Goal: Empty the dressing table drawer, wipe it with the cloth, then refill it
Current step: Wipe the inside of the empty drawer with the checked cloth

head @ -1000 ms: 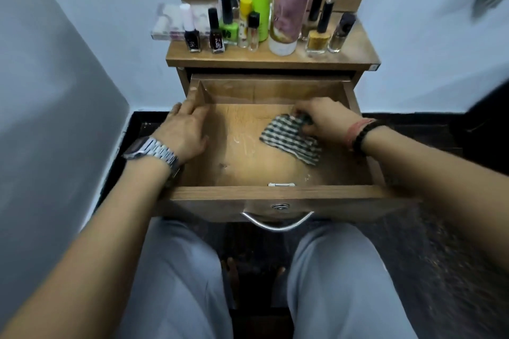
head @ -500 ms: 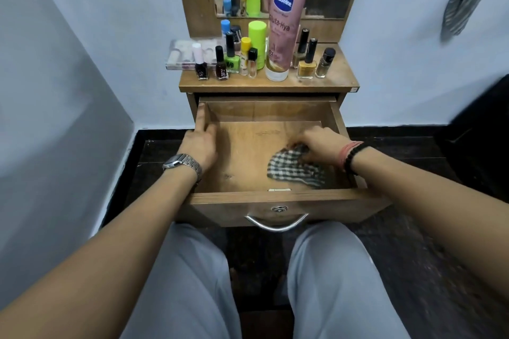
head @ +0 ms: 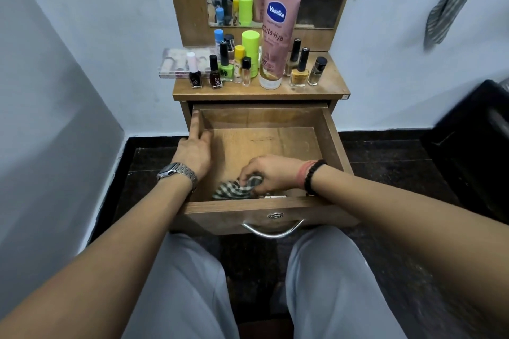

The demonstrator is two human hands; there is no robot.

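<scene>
Wooden drawer (head: 329, 129) — right hand (head: 271, 173) grips checked cloth (head: 237, 189).

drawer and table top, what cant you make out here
Head view only:
- Drawer floor under the checked cloth and right hand: covered by them.
- Floor strip along the front wall: hidden by that wall.
- Left hand fingertips: behind the side wall.
- Nail polish bottles labels: too small.
- Palette: partly behind bottles.
</scene>
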